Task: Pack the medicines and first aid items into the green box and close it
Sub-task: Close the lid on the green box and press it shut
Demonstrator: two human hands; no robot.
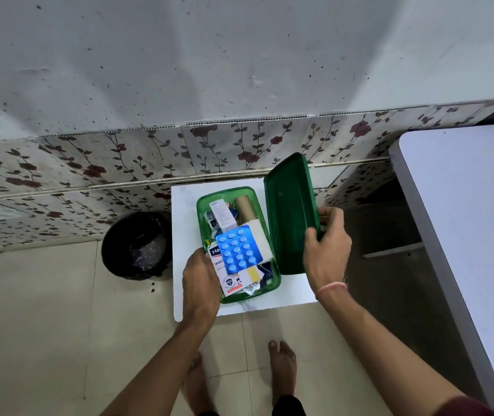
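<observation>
Landmark: green box, open, on a white counter in front of the flowered wall tiles.
Contents: blue blister pack on top in the middle of the box; a white medicine carton and a brown cardboard roll at the box's far end; a white sachet and loose strips at its near end.
Lid: green lid, tilted up just right of the box, hollow side facing the box.
Left hand: resting on the box's near-left rim; fingers are turned away, so I cannot tell whether it clasps the rim or only presses on it.
Right hand: grasping the lid's right edge, thumb on the inside face.
Stage: packing looks finished; closing is not yet done.
Risk, contents: the blister pack and sachet seem to stand proud of the rim, so the lid could jam or crush them.
Risk, box: if the left hand's hold is loose, the lid's push could slide the box toward the counter's edge.
Risk, fingers: the left hand lies over the rim and could be pinched.
</observation>
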